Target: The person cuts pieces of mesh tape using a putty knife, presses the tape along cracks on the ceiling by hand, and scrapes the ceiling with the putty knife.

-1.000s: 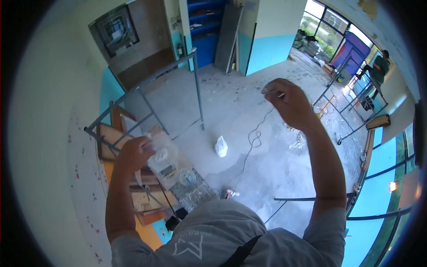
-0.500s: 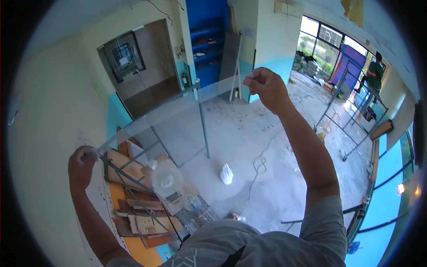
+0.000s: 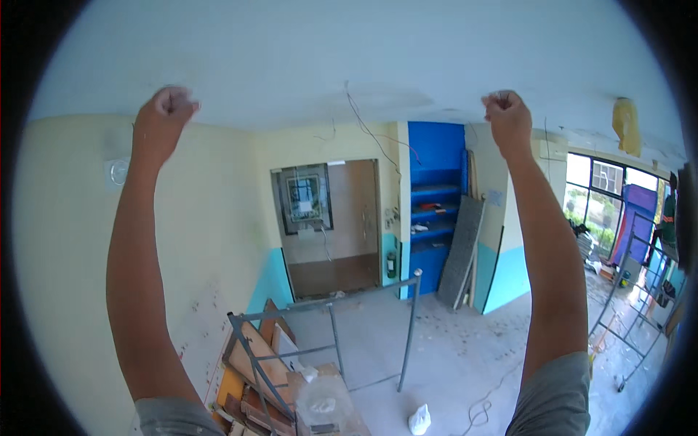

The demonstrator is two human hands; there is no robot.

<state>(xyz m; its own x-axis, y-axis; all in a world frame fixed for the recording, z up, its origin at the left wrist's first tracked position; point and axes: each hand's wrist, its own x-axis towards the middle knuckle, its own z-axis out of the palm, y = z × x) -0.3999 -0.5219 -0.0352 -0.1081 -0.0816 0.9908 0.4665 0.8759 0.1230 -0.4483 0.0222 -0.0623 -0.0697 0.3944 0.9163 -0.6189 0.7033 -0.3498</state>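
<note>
Both arms are raised toward the white ceiling (image 3: 305, 51). My left hand (image 3: 161, 122) is closed in a pinch at the upper left. Over on the upper right, my right hand (image 3: 510, 120) pinches in the same way. A thin translucent strip of mesh tape was stretched between the two hands a moment ago. Against the pale ceiling its length can hardly be made out now, and only small pale bits show at the fingertips. Loose wires (image 3: 361, 120) hang from the ceiling between the hands.
Below stands a grey metal scaffold frame (image 3: 414, 320), near stacked boards (image 3: 251, 352) and a plastic-covered tub (image 3: 320, 400). A white bag (image 3: 419, 420) and a cable (image 3: 476, 414) lie on the floor. Another person (image 3: 667, 221) is at a second scaffold (image 3: 632, 305) far right.
Both hands have risen to ceiling height, the left one by more. The view has tipped upward, and the mesh tape, plain against the floor before, now blends into the ceiling.
</note>
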